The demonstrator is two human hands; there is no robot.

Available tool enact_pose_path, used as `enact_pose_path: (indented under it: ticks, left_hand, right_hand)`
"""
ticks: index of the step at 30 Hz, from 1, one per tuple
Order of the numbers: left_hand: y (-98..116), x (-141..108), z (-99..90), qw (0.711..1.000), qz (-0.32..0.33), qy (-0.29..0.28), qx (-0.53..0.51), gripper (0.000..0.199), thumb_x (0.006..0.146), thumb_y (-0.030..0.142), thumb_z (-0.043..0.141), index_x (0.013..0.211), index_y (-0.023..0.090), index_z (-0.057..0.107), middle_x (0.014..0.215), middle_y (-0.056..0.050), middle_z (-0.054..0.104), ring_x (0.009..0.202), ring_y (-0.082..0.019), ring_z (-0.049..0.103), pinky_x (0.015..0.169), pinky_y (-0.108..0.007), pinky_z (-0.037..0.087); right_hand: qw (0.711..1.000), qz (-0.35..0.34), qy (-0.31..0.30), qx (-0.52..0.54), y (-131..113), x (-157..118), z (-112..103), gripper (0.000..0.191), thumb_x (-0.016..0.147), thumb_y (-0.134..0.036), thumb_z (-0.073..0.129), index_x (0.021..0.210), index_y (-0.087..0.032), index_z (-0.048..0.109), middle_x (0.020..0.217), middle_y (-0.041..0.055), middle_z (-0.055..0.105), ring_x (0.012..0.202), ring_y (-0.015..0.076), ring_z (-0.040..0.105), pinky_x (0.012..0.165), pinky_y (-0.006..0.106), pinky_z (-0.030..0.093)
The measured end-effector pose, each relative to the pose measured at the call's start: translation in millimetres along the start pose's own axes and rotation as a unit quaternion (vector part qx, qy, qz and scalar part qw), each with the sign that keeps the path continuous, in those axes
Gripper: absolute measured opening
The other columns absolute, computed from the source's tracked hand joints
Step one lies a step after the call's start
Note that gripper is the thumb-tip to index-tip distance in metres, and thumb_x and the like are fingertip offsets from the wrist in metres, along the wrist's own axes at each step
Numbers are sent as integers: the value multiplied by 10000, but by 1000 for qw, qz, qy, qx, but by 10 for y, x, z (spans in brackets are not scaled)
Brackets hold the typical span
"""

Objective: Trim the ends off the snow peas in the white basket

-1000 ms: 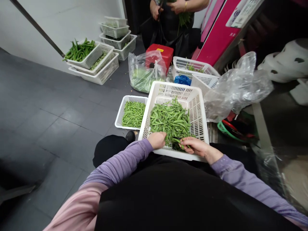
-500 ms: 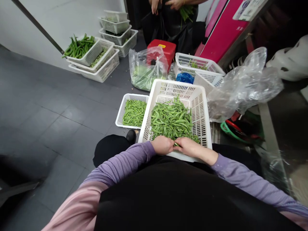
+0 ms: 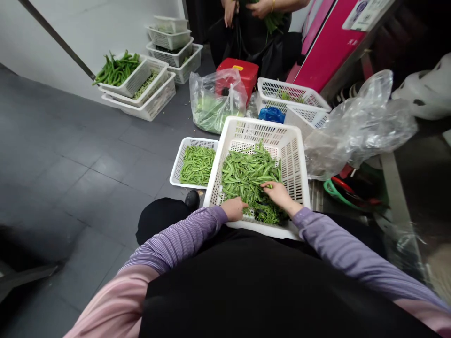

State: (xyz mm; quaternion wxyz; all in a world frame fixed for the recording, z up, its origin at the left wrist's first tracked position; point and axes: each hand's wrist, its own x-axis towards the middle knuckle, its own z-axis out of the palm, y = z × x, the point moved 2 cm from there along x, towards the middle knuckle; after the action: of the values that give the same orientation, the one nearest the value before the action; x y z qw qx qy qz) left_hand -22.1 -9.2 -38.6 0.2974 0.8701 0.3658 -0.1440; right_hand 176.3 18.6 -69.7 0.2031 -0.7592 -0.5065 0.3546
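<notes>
A large white basket [image 3: 296, 170] lies across my lap with a heap of green pea pods [image 3: 243, 171] in it. My left hand [image 3: 234, 209] is closed at the basket's near edge, fingertips pressed together; what they hold, if anything, is too small to tell. Over the pods, my right hand [image 3: 277, 193] pinches a green pod [image 3: 269, 186]. Dark green trimmings [image 3: 269, 213] lie in the near right part of the basket, below my right hand. To the left, a smaller white basket [image 3: 176, 162] on the floor holds more pods.
Beyond the large basket are a clear bag of green vegetables [image 3: 211, 110], a red box [image 3: 246, 72] and a white crate [image 3: 292, 89]. Another person's hands [image 3: 262, 8] hold greens at the top. Stacked baskets [image 3: 155, 105] stand back left; a crumpled plastic bag [image 3: 366, 126] is at right.
My hands have come apart. The right one has moved forward over the pods, the left one slightly back to the left, and the trimmings between them now show.
</notes>
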Motion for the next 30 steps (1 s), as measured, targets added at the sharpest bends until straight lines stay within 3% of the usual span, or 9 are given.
enact_pose_path:
  ticks: [3,8,11,15,18,22,26,30]
  left_hand:
    - [7,-4,-20,1000,10,-19,15,387,736,221,420,1088,221,579,1033,-93,598,888,-211,577,750,-292,443]
    - [20,-24,-24,1000,18,-15,14,338,753,221,383,999,210,616,936,-86,642,858,-215,590,737,-311,446]
    - [13,-33,-23,1000,11,0,11,285,736,220,412,915,186,631,871,-98,648,813,-222,597,704,-316,449]
    - [-18,-9,-86,994,-29,87,-63,251,773,255,391,799,145,615,775,-100,635,721,-192,587,652,-288,443]
    - [-40,45,-115,963,-66,82,-248,276,808,278,339,784,140,576,641,-33,587,521,-106,522,520,-219,418]
    - [16,86,-119,884,-45,16,-465,223,793,259,337,750,145,523,495,50,452,336,-50,356,349,-170,295]
    - [72,46,-141,842,-28,11,-539,158,746,228,385,682,144,503,457,66,407,315,-36,316,316,-153,227]
    - [70,-9,-148,827,-50,-11,-559,147,708,236,412,656,138,509,428,68,388,298,-30,270,308,-157,180]
  right_hand:
    - [988,-49,-8,-147,-5,53,245,165,664,-234,589,814,-210,653,651,19,597,600,152,530,602,270,395]
    - [983,-58,-17,-172,75,24,478,180,650,-231,602,823,-188,625,769,47,595,676,163,537,653,277,383]
    - [980,-61,-26,-185,96,-38,461,191,609,-231,638,788,-172,607,802,57,581,706,169,531,669,279,377]
    - [985,-93,-46,-139,-15,-194,293,138,642,-265,609,749,-189,566,678,-4,565,630,146,516,622,254,381]
    - [978,-189,-56,-71,-163,-391,138,114,663,-268,594,744,-202,551,691,-22,568,636,137,519,630,249,390]
    - [952,-298,-39,-64,-324,-623,28,100,695,-232,581,792,-207,574,756,6,575,717,150,534,670,259,403]
    - [936,-336,-33,-99,-407,-689,9,54,702,-178,573,749,-201,589,752,24,570,706,154,534,642,260,409]
    - [924,-367,-62,-83,-468,-734,7,60,707,-163,571,731,-204,607,727,20,579,692,148,536,627,254,410]
